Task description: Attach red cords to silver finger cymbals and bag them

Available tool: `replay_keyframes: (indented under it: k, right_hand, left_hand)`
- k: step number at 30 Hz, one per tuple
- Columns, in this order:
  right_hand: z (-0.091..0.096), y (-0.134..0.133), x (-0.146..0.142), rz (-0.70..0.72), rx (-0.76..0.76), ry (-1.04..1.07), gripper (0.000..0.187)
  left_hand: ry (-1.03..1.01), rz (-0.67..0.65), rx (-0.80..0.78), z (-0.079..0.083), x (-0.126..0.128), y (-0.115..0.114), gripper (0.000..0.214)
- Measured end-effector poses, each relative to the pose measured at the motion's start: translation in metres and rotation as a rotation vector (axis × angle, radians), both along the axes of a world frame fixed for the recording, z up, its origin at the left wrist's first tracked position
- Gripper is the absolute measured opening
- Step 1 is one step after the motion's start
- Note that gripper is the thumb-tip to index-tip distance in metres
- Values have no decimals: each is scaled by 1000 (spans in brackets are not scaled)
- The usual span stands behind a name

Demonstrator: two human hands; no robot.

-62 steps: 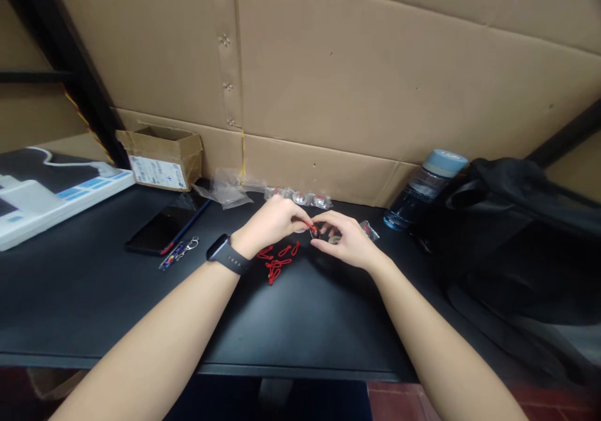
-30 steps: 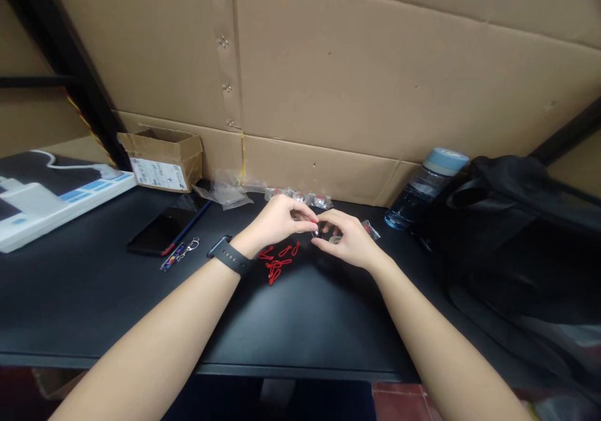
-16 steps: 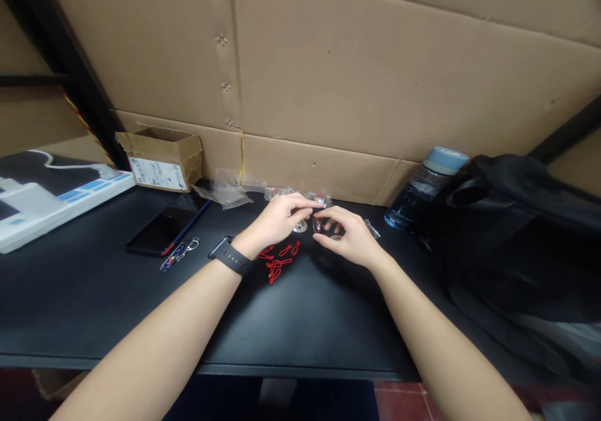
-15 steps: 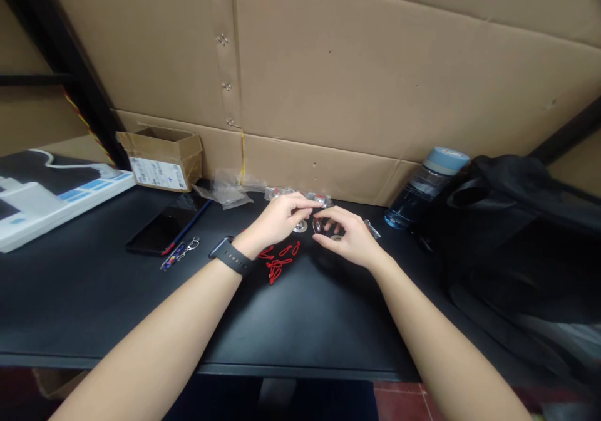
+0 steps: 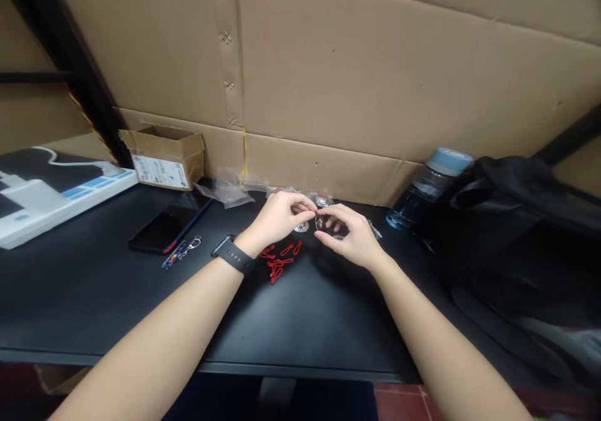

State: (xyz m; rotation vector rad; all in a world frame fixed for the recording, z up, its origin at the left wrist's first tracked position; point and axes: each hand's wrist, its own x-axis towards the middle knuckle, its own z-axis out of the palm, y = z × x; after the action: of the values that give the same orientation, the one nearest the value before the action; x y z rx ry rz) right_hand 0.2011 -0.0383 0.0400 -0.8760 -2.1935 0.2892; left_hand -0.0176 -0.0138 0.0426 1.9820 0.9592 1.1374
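A person sits or stands at a black table (image 5: 282, 330), both forearms reaching in from the near edge, the two hands meeting over the middle. The right hand (image 5: 352, 233) pinches a small round shiny disc (image 5: 320, 222) at its edges between thumb and fingertips, the disc tilted up on its side above the tabletop. The left hand (image 5: 284, 216) has its thumb and index finger drawn close together at the disc's upper left rim; whether they grip the disc, or something thin beside it, cannot be told (the fingertips cover that spot). A black watch (image 5: 233, 255) circles the left wrist.

Just behind the left fingertips, a silver disc (image 5: 302, 227) lies flat on the table, partly hidden. Nearer the person, below the left hand, red cord loops (image 5: 277, 265) lie in a loose cluster, some overlapping. Against the cardboard wall (image 5: 375, 95) at the back sit pieces in clear wrappers (image 5: 323, 200), with crumpled plastic bags (image 5: 228, 190) to their left.

Farther left are a keyring with a colourful strap (image 5: 181, 252), a dark phone (image 5: 169, 225), an open-topped carton (image 5: 164, 171) and a white power strip (image 5: 75, 200). To the right, a blue-lidded bottle (image 5: 422, 192) leans near a black bag (image 5: 521, 239).
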Motion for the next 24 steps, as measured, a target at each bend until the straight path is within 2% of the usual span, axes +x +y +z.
replay_keyframes:
  k: [4, 8, 10, 13, 24]
  right_hand:
    - [0, 0, -1, 9, 6, 2, 33]
    - [2, -1, -2, -4, 22, 15, 33]
    - [3, -2, -2, -10, 28, 24, 33]
    - [3, -2, -3, -17, 39, 33, 33]
    - [5, -4, -5, 7, 88, 20, 32]
  left_hand:
    - [12, -34, 33, -3, 1, 0, 15]
    - [-52, -62, -42, -5, 1, 0, 23]
    - [-16, -43, -55, -6, 1, 0, 20]
    - [59, -27, -17, -6, 1, -1, 11]
    - [213, 13, 150, -6, 5, -2, 11]
